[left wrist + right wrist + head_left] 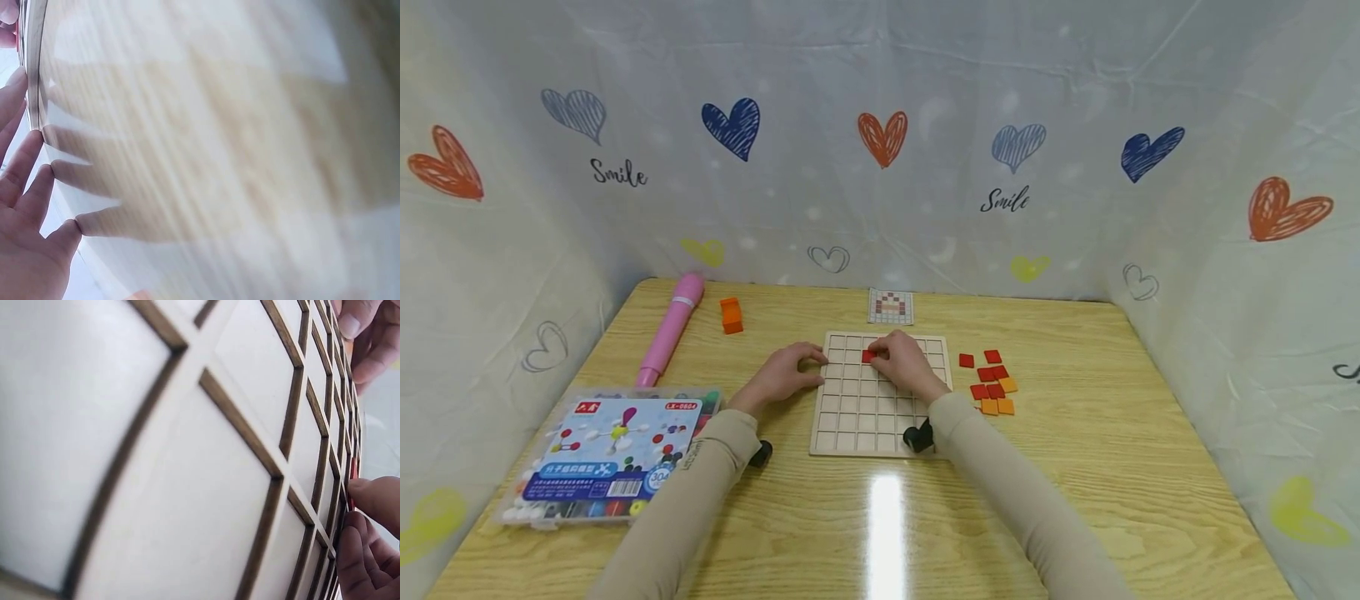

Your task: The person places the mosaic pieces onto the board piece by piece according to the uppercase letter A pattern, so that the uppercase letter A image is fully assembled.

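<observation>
Across the table [1097, 433]: wood grain, a streak of glare near the front.
Box [617, 458]: at left, partly behind the left sleeve [692, 508].
Board [850, 422]: gridded, in the middle; the right arm hides its near right part.
Pink tube [672, 333]: beyond the box.
Right hand [904, 365]: reaching over the board, thumb and fingertips pinching a red tile [867, 356] at the upper squares.
Left hand [781, 375]: fingers parted, relaxed, tips against the board's left edge.
Loose tiles [986, 375]: red and orange, right of the board.

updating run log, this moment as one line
left hand: at grid board edge; right hand: touching red tile; loose tiles: right of board
</observation>
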### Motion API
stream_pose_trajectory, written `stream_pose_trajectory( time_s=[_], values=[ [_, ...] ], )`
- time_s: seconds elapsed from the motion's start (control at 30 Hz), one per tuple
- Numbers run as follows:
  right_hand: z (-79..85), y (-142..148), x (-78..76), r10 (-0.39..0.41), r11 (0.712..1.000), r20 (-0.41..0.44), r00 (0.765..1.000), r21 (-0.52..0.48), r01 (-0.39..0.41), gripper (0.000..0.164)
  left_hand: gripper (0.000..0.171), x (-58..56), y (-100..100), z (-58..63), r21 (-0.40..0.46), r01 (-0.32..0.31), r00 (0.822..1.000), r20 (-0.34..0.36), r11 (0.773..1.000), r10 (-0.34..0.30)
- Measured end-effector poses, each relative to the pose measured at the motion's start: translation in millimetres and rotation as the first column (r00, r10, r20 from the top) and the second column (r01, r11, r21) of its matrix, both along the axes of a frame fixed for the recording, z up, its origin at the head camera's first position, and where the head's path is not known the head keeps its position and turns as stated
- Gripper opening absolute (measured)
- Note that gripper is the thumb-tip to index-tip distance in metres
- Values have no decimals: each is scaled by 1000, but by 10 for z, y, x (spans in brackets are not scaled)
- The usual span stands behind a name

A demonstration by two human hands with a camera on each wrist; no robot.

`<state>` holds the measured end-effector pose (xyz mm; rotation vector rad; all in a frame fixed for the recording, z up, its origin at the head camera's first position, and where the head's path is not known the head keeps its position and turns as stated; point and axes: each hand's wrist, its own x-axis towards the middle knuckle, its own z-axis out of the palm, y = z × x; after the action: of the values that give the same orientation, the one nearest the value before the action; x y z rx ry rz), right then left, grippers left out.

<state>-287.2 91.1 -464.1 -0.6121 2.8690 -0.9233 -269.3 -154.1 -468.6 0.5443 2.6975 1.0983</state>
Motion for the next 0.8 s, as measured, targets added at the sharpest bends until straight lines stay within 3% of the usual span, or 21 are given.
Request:
stream_pose_trajectory(
  time_s=[0.23,0.43,0.6,0.8],
  values=[
    [-24,-5,13,-10,1000,-9,1000,-11,10,27,30,5,7,3,-6,-9,1000,9,1000,9],
    [-19,63,52,-36,996,3,999,-81,36,31,30,14,18,15,-2,-8,1000,9,1000,8],
    [10,192,186,-91,982,45,995,-164,98,31,30,6,19,4,-4,-7,1000,4,1000,7],
    [47,439,434,-191,937,118,974,-275,217,33,30,1,2,-14,-5,6,1000,-13,1000,-6]
  ],
)
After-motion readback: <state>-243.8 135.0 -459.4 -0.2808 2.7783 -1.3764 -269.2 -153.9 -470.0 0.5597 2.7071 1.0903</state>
